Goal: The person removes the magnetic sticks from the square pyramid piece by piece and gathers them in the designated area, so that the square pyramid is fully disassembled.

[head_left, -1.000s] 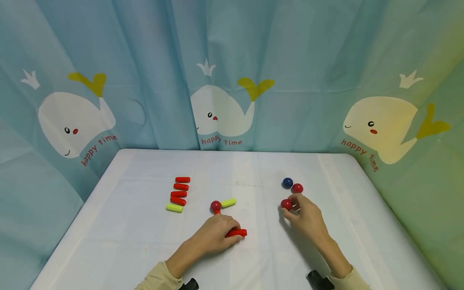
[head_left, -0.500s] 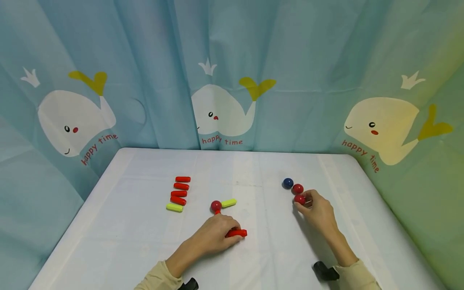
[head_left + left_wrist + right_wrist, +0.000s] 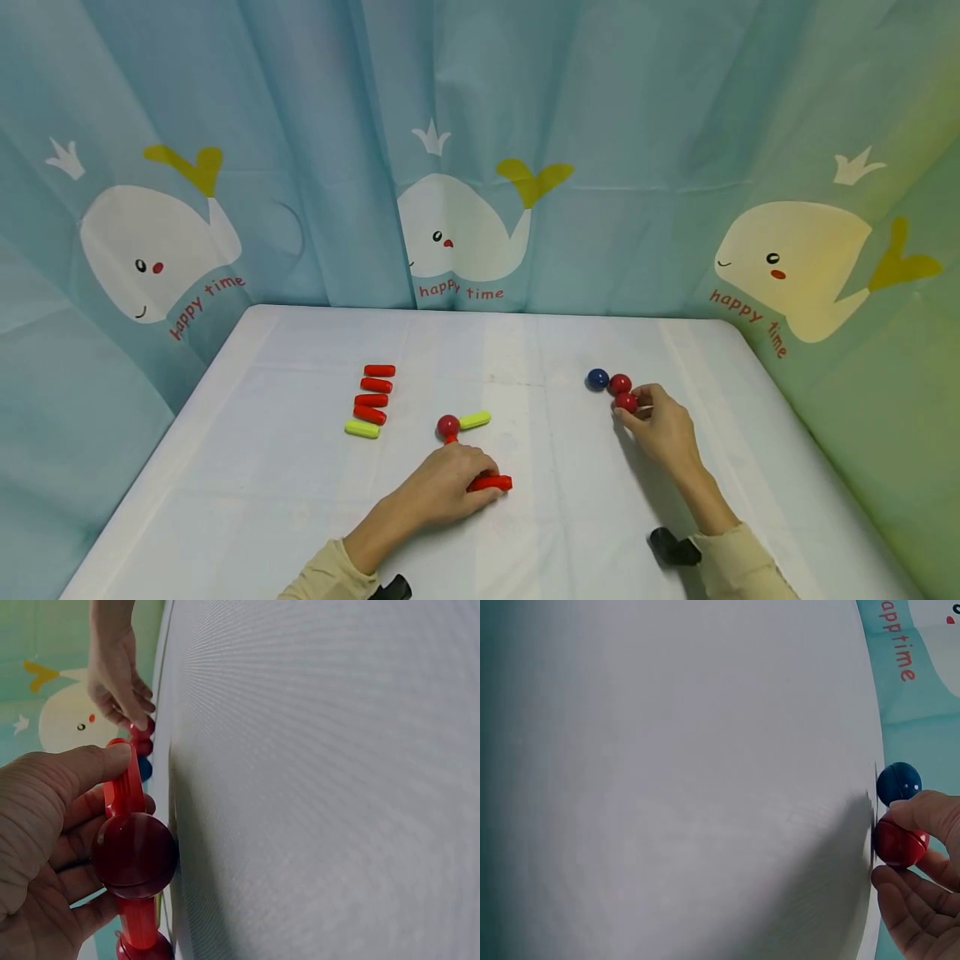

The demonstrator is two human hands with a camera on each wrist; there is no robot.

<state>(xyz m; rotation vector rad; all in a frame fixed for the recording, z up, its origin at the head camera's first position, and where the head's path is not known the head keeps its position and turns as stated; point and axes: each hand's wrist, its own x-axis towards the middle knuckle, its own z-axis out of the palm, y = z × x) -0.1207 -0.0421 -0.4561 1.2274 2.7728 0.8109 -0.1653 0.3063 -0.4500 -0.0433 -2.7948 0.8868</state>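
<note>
My left hand (image 3: 450, 479) pinches a red rod (image 3: 495, 482) low over the white table. In the left wrist view this rod joins a dark red ball (image 3: 135, 855), and a second red rod (image 3: 139, 922) runs on to another red ball (image 3: 447, 426). A yellow-green rod (image 3: 475, 420) points out from that far ball. In the head view my left hand hides the ball in the middle. My right hand (image 3: 663, 429) pinches a loose red ball (image 3: 625, 402) between thumb and fingers. Right behind it are a second red ball (image 3: 619, 384) and a blue ball (image 3: 597, 379).
Several loose red rods (image 3: 372, 400) lie in a column on the left of the table (image 3: 285, 500), with a yellow-green rod (image 3: 362, 429) at the near end. A blue-green curtain (image 3: 622, 125) with whale prints stands round the back and sides.
My right hand has moved right and away from me with the red ball, bringing it up against the other red ball. My left hand has stayed in place, holding the rod.
</note>
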